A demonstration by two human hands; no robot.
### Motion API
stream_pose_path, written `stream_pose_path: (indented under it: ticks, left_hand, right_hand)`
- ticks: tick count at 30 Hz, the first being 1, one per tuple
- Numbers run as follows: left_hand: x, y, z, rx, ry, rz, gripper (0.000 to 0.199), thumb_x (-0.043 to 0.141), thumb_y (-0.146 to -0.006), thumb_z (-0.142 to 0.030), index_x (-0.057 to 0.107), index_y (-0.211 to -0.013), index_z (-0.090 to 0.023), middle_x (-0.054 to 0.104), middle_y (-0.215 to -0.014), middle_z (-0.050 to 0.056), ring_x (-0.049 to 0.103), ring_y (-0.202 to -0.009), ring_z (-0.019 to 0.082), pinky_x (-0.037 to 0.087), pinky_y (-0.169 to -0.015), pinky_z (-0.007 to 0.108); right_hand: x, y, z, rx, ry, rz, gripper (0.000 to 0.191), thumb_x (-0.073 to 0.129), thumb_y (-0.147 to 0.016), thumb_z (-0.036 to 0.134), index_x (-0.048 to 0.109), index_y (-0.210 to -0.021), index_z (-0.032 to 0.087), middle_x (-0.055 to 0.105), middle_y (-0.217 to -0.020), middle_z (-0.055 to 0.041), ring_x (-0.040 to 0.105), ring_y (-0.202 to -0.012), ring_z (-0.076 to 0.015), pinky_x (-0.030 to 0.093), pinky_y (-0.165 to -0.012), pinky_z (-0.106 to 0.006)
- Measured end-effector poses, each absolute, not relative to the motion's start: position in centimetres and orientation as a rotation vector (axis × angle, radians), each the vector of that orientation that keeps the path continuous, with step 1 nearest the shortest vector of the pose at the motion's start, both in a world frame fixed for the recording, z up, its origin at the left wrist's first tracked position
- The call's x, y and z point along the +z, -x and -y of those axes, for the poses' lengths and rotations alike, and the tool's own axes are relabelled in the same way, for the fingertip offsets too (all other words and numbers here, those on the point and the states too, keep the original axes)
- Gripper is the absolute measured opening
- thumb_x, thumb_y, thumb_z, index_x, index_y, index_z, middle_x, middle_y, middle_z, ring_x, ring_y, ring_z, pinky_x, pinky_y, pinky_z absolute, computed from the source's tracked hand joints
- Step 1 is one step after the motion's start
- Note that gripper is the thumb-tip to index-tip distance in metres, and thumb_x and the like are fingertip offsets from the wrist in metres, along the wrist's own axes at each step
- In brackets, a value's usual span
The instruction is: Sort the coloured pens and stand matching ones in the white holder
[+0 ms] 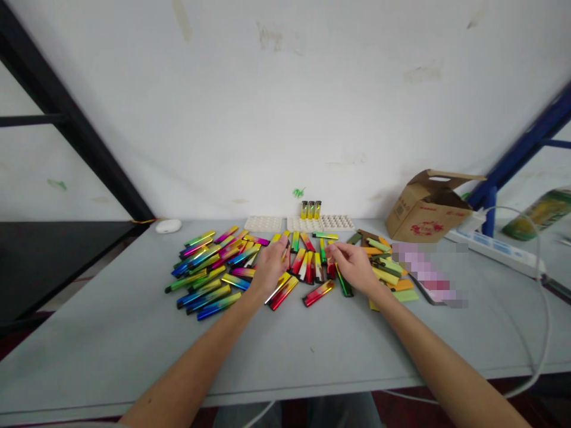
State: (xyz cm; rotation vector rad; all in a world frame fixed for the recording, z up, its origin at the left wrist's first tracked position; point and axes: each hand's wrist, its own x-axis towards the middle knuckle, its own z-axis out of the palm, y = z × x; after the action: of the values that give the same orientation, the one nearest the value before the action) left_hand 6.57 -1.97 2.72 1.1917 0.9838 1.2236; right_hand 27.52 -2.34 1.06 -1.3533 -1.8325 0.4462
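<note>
Many shiny lighters with two-tone metallic colours lie spread over the grey table (285, 351). My left hand (267, 264) is closed around a yellow-ended lighter (285, 236), mostly hidden by the fingers. Fingertips pressed together, my right hand (352, 266) hovers at the right side of the red and yellow lighters; anything in its pinch is too small to make out. A red-and-gold lighter (318, 293) lies alone between my forearms. Behind the hands, three lighters (311, 209) stand upright in a white tray with holes (298, 225).
More white trays (263, 224) line the wall. Blue and green lighters (209, 297) are heaped left; green and orange flat pieces (387, 270) lie right. An open cardboard box (423, 214), a power strip (499, 249) with a white cable and a white case (168, 226) sit farther out.
</note>
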Motion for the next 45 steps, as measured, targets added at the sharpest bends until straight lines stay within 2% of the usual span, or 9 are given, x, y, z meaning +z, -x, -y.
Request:
stream_pose_path:
  ticks: [2, 10, 15, 21, 30, 35, 41, 45]
  left_hand:
    - [2.9, -6.44, 2.09, 1.217, -1.24, -1.001, 0.059, 0.052, -0.075, -0.071, 0.039, -0.051, -0.019, 0.029, -0.041, -0.007, 0.026, -0.035, 0.005, 0.017, -0.036, 0.02]
    - [2.72, -6.35, 2.12, 1.098, -1.145, -0.853, 0.059, 0.051, -0.072, -0.074, 0.035, -0.054, -0.02, 0.021, -0.041, -0.01, 0.016, -0.034, 0.004, 0.01, -0.036, 0.019]
    - [3.18, -6.22, 2.18, 1.078, -1.031, -0.733, 0.058, 0.051, -0.073, -0.072, 0.033, -0.053, -0.02, 0.018, -0.039, -0.01, 0.015, -0.034, 0.004, 0.011, -0.036, 0.018]
    - [3.59, -6.04, 1.9, 1.111, -0.935, -0.74, 0.058, 0.05, -0.075, -0.068, 0.028, -0.049, -0.021, 0.016, -0.037, -0.01, 0.012, -0.032, 0.003, 0.009, -0.034, 0.018]
    - [3.5, -6.26, 2.06, 1.178, -0.955, -0.691, 0.054, 0.05, -0.075, -0.064, 0.03, -0.05, -0.021, 0.015, -0.038, -0.01, 0.013, -0.032, 0.004, 0.01, -0.034, 0.017]
    - [3.36, -6.39, 2.17, 1.165, -0.937, -0.663, 0.054, 0.054, -0.073, -0.064, 0.031, -0.051, -0.021, 0.017, -0.038, -0.011, 0.013, -0.032, 0.003, 0.01, -0.033, 0.016]
    - [3.54, -6.2, 2.2, 1.141, -0.904, -0.653, 0.052, 0.048, -0.079, -0.065, 0.036, -0.056, -0.02, 0.019, -0.039, -0.011, 0.015, -0.032, 0.004, 0.014, -0.033, 0.015]
    - [3.72, -6.24, 2.05, 1.127, -0.926, -0.661, 0.039, 0.048, -0.08, -0.057, 0.047, -0.073, -0.019, 0.036, -0.046, -0.008, 0.03, -0.036, 0.007, 0.022, -0.033, 0.016]
  right_hand:
    - [1.1, -27.47, 2.36, 0.423, 1.37, 1.882, 0.036, 0.042, -0.092, 0.037, 0.066, -0.077, 0.016, 0.064, -0.061, -0.0009, 0.054, -0.054, -0.0152, 0.039, -0.054, -0.025]
    - [1.22, -27.1, 2.48, 0.384, 1.377, 1.968, 0.028, 0.045, -0.09, 0.03, 0.069, -0.085, 0.017, 0.07, -0.072, -0.0034, 0.059, -0.062, -0.0169, 0.042, -0.06, -0.027]
    - [1.15, -27.17, 2.42, 0.394, 1.388, 1.959, 0.026, 0.047, -0.089, 0.028, 0.07, -0.088, 0.017, 0.071, -0.074, -0.0042, 0.061, -0.064, -0.0178, 0.044, -0.06, -0.027]
    - [1.22, -27.1, 2.43, 0.404, 1.388, 1.962, 0.024, 0.048, -0.087, 0.025, 0.071, -0.092, 0.017, 0.073, -0.084, -0.0063, 0.065, -0.074, -0.0204, 0.047, -0.066, -0.029]
    - [1.03, -27.16, 2.42, 0.384, 1.413, 1.994, 0.024, 0.049, -0.085, 0.019, 0.07, -0.097, 0.017, 0.073, -0.089, -0.0071, 0.065, -0.077, -0.0204, 0.047, -0.073, -0.031]
    - [1.09, -27.11, 2.41, 0.387, 1.419, 2.002, 0.024, 0.049, -0.084, 0.017, 0.07, -0.096, 0.016, 0.072, -0.09, -0.007, 0.065, -0.079, -0.02, 0.046, -0.074, -0.03]
    - [1.03, -27.17, 2.34, 0.393, 1.409, 2.019, 0.023, 0.048, -0.085, 0.017, 0.069, -0.097, 0.015, 0.072, -0.09, -0.0072, 0.064, -0.078, -0.0197, 0.046, -0.075, -0.031]
    - [1.05, -27.17, 2.37, 0.399, 1.401, 2.027, 0.023, 0.048, -0.085, 0.017, 0.068, -0.097, 0.015, 0.071, -0.092, -0.0077, 0.063, -0.08, -0.02, 0.045, -0.076, -0.032]
